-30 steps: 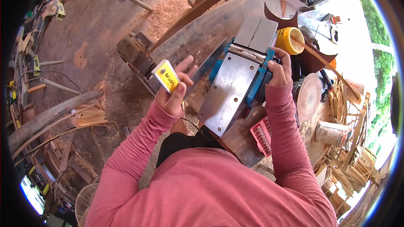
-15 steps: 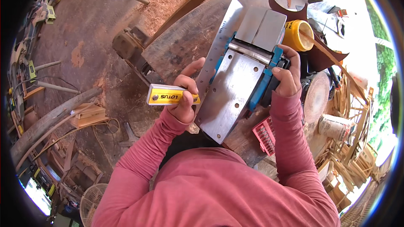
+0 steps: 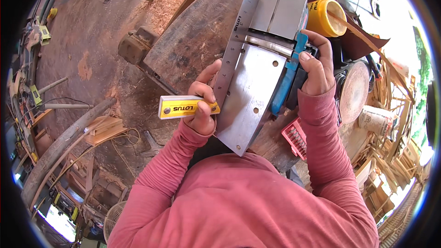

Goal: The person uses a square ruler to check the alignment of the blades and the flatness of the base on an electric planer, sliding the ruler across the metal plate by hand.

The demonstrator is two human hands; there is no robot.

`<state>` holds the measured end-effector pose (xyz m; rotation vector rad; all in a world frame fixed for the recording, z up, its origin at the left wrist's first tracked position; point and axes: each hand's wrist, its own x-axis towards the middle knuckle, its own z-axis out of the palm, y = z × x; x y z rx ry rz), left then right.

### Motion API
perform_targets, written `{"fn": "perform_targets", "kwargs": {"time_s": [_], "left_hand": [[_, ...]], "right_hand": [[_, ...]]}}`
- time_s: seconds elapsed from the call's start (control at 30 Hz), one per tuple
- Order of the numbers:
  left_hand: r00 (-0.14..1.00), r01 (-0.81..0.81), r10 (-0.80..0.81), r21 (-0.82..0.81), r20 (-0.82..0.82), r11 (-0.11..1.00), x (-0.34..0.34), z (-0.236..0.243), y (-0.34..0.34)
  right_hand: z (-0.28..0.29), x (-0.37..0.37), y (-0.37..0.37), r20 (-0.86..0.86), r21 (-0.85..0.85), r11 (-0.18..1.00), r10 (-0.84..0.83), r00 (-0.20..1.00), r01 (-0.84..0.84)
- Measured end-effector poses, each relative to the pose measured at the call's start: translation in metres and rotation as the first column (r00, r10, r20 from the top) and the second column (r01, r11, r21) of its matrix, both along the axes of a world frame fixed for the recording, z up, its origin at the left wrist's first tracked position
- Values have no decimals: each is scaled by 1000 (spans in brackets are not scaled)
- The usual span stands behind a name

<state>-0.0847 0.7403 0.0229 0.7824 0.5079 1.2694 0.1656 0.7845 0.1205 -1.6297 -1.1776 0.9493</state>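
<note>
An electric hand planer (image 3: pixel 252 85) lies sole up in front of me, its metal sole plates facing me and its blue body showing along the right side. My right hand (image 3: pixel 318 66) is closed around that right side, thumb on the blue part near the cutter drum (image 3: pixel 270 46). In my left hand (image 3: pixel 201 105) is a try square (image 3: pixel 233 48), gripped where its yellow-faced stock meets the steel blade. The ruled blade runs lengthwise along the planer's left edge and covers it; whether it presses flat on the sole, I cannot tell.
The planer is over a worn wooden bench (image 3: pixel 188 41). Beyond my right hand stand a yellow tub (image 3: pixel 326 17) with a stick in it and a round disc (image 3: pixel 354 92). A red case of bits (image 3: pixel 295 138) sits near my right forearm. Wood offcuts (image 3: pixel 386 156) pile up at right.
The square's blade has shifted over the planer's left edge, covering the blue strip seen there before, and its markings face me more plainly. Both hands keep their hold.
</note>
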Motion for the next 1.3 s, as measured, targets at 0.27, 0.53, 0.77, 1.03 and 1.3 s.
{"fn": "perform_targets", "kwargs": {"time_s": [0.27,0.53,0.77,1.03,1.3], "left_hand": [[999,-9,11,50,-36,999,2,-6,0],[997,51,-41,145,-69,988,-2,-10,5],[997,69,-64,105,-54,992,-1,-6,4],[992,91,-82,89,-95,992,-4,-3,4],[992,77,-67,92,-104,993,-5,-8,2]], "right_hand": [[9,-8,3,230,-12,998,62,971,-60],[5,-4,1,32,-5,1000,18,999,-18],[5,2,-1,238,3,991,132,962,-137],[4,4,-2,239,2,990,135,962,-140],[8,-1,-1,244,-19,993,117,963,-116]]}}
